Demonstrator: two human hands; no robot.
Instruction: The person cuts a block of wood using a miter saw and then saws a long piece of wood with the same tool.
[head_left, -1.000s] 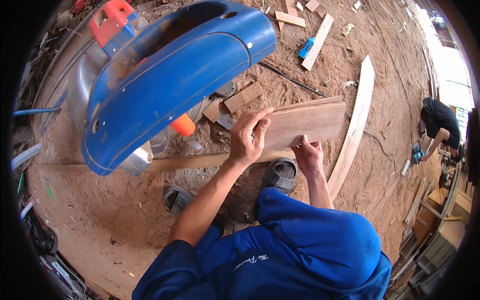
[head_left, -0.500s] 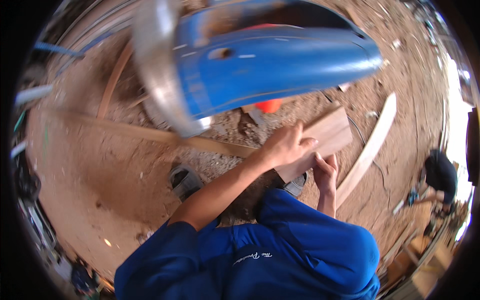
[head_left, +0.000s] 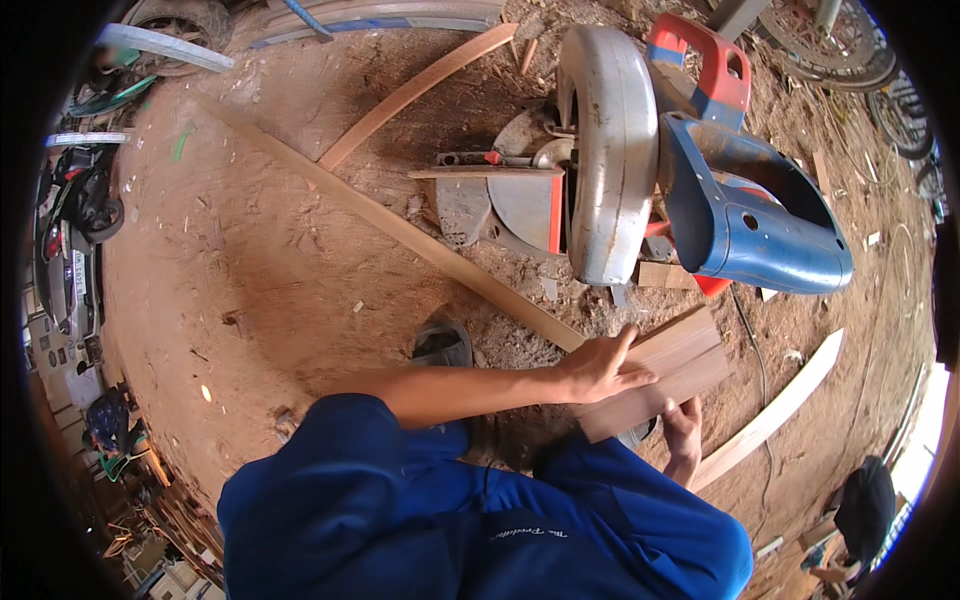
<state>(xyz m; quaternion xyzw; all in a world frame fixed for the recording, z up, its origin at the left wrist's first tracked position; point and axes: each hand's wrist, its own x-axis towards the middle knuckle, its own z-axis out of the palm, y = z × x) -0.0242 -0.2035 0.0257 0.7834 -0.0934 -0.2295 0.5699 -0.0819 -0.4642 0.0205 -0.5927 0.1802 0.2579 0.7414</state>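
My left hand (head_left: pixel 598 370) grips the upper left side of short, flat reddish-brown wooden boards (head_left: pixel 690 362), its thumb lying across the top. A lengthwise line runs along the wood, like two pieces lying together. My right hand (head_left: pixel 683 428) holds the near edge from below right, thumb against the wood, its other fingers partly hidden. The boards are held above my right foot, close to my knees. A long thin wooden strip (head_left: pixel 430 245) runs from the far left and ends beside my left hand; whether that hand touches it I cannot tell.
Beyond the boards stands a miter saw (head_left: pixel 612 150) with silver guard, blue motor housing and red handle. A pale curved wood strip (head_left: pixel 775 410) and a cable (head_left: pixel 765 385) lie at right. Another strip (head_left: pixel 420 90) lies far left. A person (head_left: pixel 862 510) crouches at the right edge.
My view has shifted, so the saw now appears whole, smaller and farther right. Both hands still hold the boards, which look slightly turned, with the line between them now showing.
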